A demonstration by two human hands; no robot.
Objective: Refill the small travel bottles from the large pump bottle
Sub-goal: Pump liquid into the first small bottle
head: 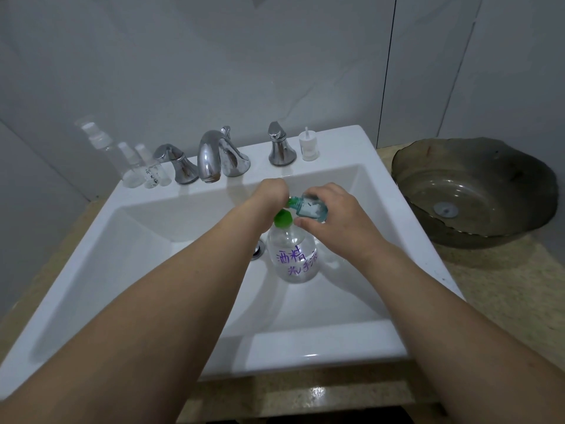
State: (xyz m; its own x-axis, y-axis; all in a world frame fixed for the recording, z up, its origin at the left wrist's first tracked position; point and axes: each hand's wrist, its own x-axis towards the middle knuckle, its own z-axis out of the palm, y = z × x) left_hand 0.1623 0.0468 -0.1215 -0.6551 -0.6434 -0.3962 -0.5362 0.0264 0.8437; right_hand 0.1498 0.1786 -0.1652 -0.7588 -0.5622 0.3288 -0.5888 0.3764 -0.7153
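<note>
A large clear pump bottle (293, 258) with purple handwriting and a green pump top (283, 218) stands upright in the white sink (333, 344). My right hand (333, 218) grips a small teal travel bottle (310, 208), tilted with its mouth toward the left against the green nozzle. My left hand (270, 194) is curled down over the pump head, and its fingertips are hidden. The liquid level in the travel bottle is hard to make out.
Three small clear spray bottles (134, 166) stand on the sink's back left rim. A white spray cap (308, 146) sits at the back right. A chrome faucet (214, 157) with two handles is behind my hands. A dark glass bowl (477, 191) rests on the counter at right.
</note>
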